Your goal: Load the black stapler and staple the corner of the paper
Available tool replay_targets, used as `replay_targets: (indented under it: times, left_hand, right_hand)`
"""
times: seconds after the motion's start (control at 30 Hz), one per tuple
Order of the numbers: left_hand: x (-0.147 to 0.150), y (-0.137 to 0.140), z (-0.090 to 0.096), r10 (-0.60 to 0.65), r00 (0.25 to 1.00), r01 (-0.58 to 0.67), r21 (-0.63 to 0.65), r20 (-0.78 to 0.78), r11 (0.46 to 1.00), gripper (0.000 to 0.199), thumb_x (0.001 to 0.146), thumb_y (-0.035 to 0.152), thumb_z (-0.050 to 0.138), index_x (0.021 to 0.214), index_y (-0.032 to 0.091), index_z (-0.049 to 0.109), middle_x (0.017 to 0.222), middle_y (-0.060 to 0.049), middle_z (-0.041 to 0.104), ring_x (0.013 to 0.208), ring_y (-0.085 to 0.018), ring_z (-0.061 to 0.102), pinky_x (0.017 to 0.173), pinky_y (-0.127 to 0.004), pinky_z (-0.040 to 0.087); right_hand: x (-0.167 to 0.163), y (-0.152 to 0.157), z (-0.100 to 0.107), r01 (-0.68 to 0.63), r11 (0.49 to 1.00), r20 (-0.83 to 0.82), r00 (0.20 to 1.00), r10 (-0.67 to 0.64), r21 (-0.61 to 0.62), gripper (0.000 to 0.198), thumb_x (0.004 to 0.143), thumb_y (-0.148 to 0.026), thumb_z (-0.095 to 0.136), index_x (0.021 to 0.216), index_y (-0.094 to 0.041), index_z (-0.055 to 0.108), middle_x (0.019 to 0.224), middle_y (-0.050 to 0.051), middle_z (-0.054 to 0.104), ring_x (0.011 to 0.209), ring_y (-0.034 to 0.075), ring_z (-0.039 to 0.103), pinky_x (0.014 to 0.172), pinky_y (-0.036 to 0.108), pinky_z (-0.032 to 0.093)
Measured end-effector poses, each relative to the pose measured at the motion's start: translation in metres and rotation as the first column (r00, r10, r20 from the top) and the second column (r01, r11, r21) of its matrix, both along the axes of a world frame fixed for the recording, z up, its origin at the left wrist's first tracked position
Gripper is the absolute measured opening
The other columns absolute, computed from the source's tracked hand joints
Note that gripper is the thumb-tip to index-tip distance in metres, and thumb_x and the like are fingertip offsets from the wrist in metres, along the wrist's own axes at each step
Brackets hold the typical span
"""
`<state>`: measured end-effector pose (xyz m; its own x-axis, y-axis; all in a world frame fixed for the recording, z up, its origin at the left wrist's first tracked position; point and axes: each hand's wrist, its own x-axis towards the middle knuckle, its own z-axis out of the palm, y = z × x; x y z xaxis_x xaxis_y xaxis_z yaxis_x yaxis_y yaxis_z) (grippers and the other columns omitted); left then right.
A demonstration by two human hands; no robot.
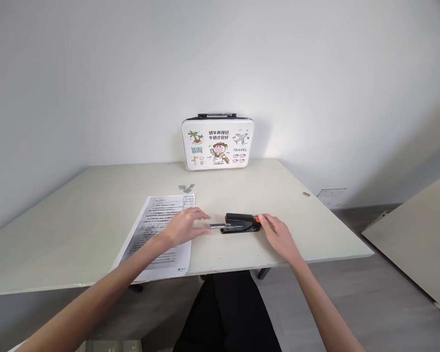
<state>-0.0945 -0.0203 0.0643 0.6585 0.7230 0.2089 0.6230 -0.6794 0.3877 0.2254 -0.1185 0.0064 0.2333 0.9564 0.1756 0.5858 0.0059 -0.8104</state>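
A black stapler [241,221] lies on the table with its metal staple tray [218,226] sticking out of the front, toward the left. My right hand [278,234] grips the stapler's back end, thumb and fingers around the orange part [257,219] there. My left hand [185,226] hovers over the right side of a printed paper sheet [150,234]. Its thumb and fingers are apart, on either side of the tray's tip, and nothing shows between them. I cannot tell whether they touch the tip.
Several strips of staples [187,187] lie behind the paper, and a single strip [306,194] is near the table's right edge. A white case with cartoon prints [219,144] stands upright against the wall. The table's front edge [278,264] is close to me.
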Motion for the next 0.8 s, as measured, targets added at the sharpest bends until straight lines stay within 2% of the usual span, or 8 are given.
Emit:
replay_targets:
  times: [0.03, 0.1, 0.2, 0.3, 0.4, 0.57, 0.67, 0.8]
  left_hand:
    - [-0.006, 0.008, 0.003, 0.025, 1.0, -0.025, 0.007, 0.013, 1.0, 0.038, 0.093, 0.058, 0.068, 0.113, 0.027, 0.078, 0.116, -0.003, 0.077, 0.102, -0.024, 0.073, 0.087, -0.034, 0.055]
    - [-0.015, 0.032, 0.009, 0.155, 0.988, -0.156, 0.048, 0.02, 0.987, 0.037, 0.097, 0.056, 0.062, 0.113, 0.026, 0.077, 0.116, -0.004, 0.078, 0.1, -0.023, 0.072, 0.088, -0.034, 0.055]
    - [-0.015, 0.079, 0.014, 0.39, 0.92, -0.384, 0.118, -0.027, 0.916, 0.028, 0.098, 0.043, 0.06, 0.109, 0.023, 0.076, 0.117, -0.007, 0.077, 0.109, -0.026, 0.068, 0.095, -0.036, 0.052]
    - [-0.003, 0.123, 0.01, 0.5, 0.865, -0.491, 0.132, -0.045, 0.861, 0.027, 0.093, 0.038, 0.065, 0.108, 0.019, 0.076, 0.121, -0.014, 0.074, 0.121, -0.034, 0.061, 0.105, -0.045, 0.044]
    - [0.015, 0.15, 0.0, 0.566, 0.823, -0.557, 0.127, -0.05, 0.821, 0.027, 0.089, 0.039, 0.069, 0.099, 0.015, 0.076, 0.122, -0.02, 0.071, 0.128, -0.041, 0.053, 0.11, -0.053, 0.036]
    - [0.037, 0.158, -0.001, 0.589, 0.808, -0.587, 0.068, 0.001, 0.807, 0.022, 0.094, 0.034, 0.063, 0.09, 0.015, 0.074, 0.116, -0.021, 0.07, 0.131, -0.042, 0.048, 0.111, -0.055, 0.031]
    - [0.04, 0.148, 0.008, 0.552, 0.831, -0.553, 0.006, 0.067, 0.833, 0.023, 0.099, 0.032, 0.056, 0.097, 0.017, 0.074, 0.119, -0.018, 0.072, 0.125, -0.037, 0.057, 0.108, -0.05, 0.038]
    - [0.039, 0.117, 0.016, 0.477, 0.86, -0.464, -0.112, 0.181, 0.879, 0.028, 0.105, 0.031, 0.047, 0.109, 0.018, 0.072, 0.114, -0.012, 0.075, 0.106, -0.028, 0.07, 0.098, -0.043, 0.05]
  right_hand:
    - [0.0, -0.001, 0.001, 0.0, 1.0, -0.005, 1.0, 0.0, -0.005, 0.053, 0.105, -0.065, 0.036, 0.113, -0.029, 0.075, 0.12, 0.007, 0.077, 0.116, 0.028, 0.066, 0.102, 0.042, 0.049]
    - [-0.001, -0.002, 0.002, -0.004, 1.0, -0.011, 1.0, 0.004, -0.011, 0.053, 0.106, -0.065, 0.035, 0.113, -0.03, 0.075, 0.12, 0.007, 0.077, 0.116, 0.029, 0.066, 0.101, 0.042, 0.049]
    - [-0.002, -0.002, 0.004, -0.013, 1.0, -0.013, 1.0, 0.013, -0.009, 0.053, 0.106, -0.064, 0.036, 0.116, -0.03, 0.075, 0.122, 0.007, 0.076, 0.117, 0.028, 0.065, 0.102, 0.042, 0.049]
    - [-0.003, -0.001, 0.005, -0.01, 1.0, -0.005, 1.0, 0.01, -0.002, 0.053, 0.106, -0.064, 0.036, 0.115, -0.029, 0.075, 0.123, 0.007, 0.076, 0.117, 0.029, 0.066, 0.102, 0.042, 0.05]
    - [-0.003, 0.0, 0.006, -0.012, 1.0, 0.002, 1.0, 0.012, 0.011, 0.053, 0.106, -0.063, 0.035, 0.112, -0.029, 0.075, 0.121, 0.008, 0.077, 0.117, 0.029, 0.067, 0.101, 0.041, 0.051]
    - [-0.003, 0.0, 0.008, 0.0, 1.0, -0.006, 1.0, 0.0, -0.004, 0.052, 0.106, -0.064, 0.036, 0.112, -0.03, 0.075, 0.12, 0.007, 0.076, 0.119, 0.029, 0.066, 0.103, 0.042, 0.051]
    - [-0.003, -0.001, 0.008, -0.003, 1.0, -0.017, 1.0, 0.003, -0.01, 0.053, 0.106, -0.064, 0.034, 0.115, -0.031, 0.075, 0.12, 0.007, 0.076, 0.119, 0.029, 0.065, 0.103, 0.042, 0.05]
    - [-0.002, -0.002, 0.007, -0.012, 1.0, -0.033, 0.999, 0.013, 0.008, 0.055, 0.107, -0.063, 0.034, 0.115, -0.029, 0.076, 0.121, 0.008, 0.076, 0.117, 0.029, 0.066, 0.102, 0.041, 0.049]
